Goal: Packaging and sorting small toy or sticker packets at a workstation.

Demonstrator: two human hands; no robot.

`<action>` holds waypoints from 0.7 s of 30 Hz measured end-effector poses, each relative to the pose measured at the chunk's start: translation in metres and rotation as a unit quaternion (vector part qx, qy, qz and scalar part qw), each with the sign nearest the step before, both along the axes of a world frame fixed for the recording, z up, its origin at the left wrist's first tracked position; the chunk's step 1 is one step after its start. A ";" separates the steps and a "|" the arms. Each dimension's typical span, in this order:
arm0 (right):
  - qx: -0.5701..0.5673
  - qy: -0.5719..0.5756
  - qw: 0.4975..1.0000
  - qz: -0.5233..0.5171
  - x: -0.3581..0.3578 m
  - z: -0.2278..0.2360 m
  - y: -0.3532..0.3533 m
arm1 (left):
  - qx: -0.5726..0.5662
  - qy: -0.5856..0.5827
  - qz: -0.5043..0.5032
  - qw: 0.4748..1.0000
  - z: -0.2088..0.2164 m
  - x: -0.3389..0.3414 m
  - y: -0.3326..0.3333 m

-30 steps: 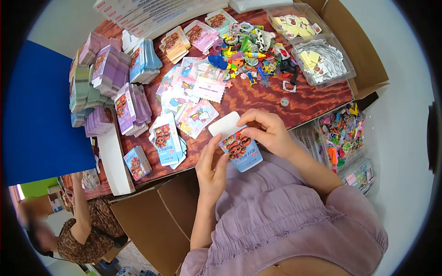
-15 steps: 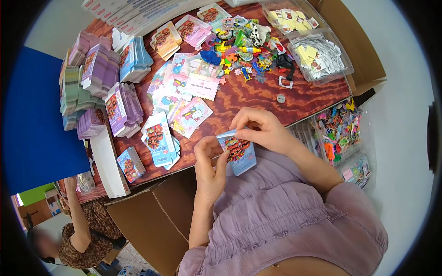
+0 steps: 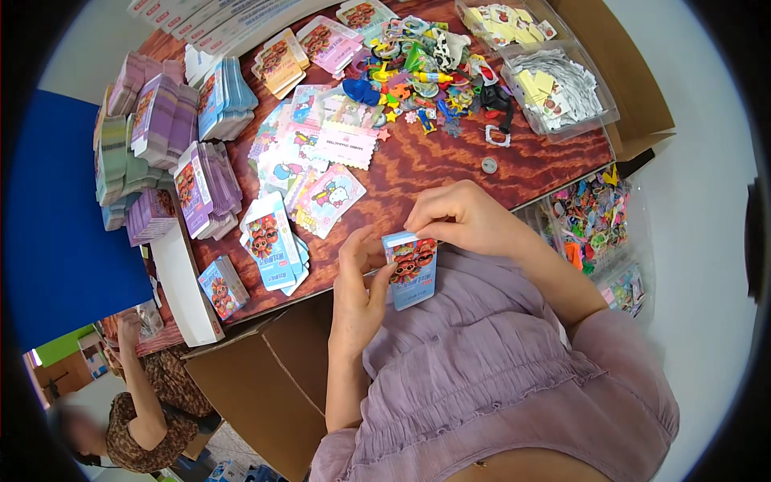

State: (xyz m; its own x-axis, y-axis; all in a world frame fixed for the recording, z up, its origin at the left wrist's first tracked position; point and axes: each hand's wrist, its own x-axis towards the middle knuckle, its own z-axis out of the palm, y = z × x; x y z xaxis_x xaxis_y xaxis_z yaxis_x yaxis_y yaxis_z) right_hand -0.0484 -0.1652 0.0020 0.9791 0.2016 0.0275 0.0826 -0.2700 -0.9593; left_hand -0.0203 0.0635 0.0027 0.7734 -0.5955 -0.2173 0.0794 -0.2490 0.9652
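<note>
Reddish wood-grain tabletop, crowded with card stacks and small charms, fills the head view. Both hands now clamp the small blue cartoon-printed cardboard box: the left hand grips its side, and the right hand pinches its top, where a white flap stood open a second ago. It looks closed.

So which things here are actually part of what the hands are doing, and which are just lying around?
In hand:
- small blue box
- left hand
- right hand

Lying about:
- flat box stacks
- loose cards
- small toy pile
- clear trays
- cardboard carton
</note>
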 end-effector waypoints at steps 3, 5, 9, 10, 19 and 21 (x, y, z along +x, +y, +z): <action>-0.009 -0.064 0.998 -0.015 -0.007 -0.002 0.004 | -0.005 -0.002 0.010 1.000 -0.008 0.000 0.003; -0.005 -0.072 0.996 -0.046 -0.013 -0.007 0.011 | -0.001 -0.015 0.009 1.000 -0.007 0.000 0.001; 0.053 -0.003 0.997 -0.062 -0.015 -0.007 0.010 | 0.005 -0.017 -0.001 1.000 -0.001 0.000 -0.001; 0.053 -0.003 0.997 -0.061 -0.015 -0.005 0.008 | 0.005 -0.016 0.000 1.000 -0.001 0.000 -0.001; -0.050 -0.111 0.991 -0.054 -0.024 -0.009 0.022 | 0.084 -0.141 -0.061 0.985 -0.008 0.006 0.015; -0.008 -0.096 0.994 -0.058 -0.024 -0.019 0.023 | 0.071 -0.117 -0.075 0.988 -0.009 0.006 0.015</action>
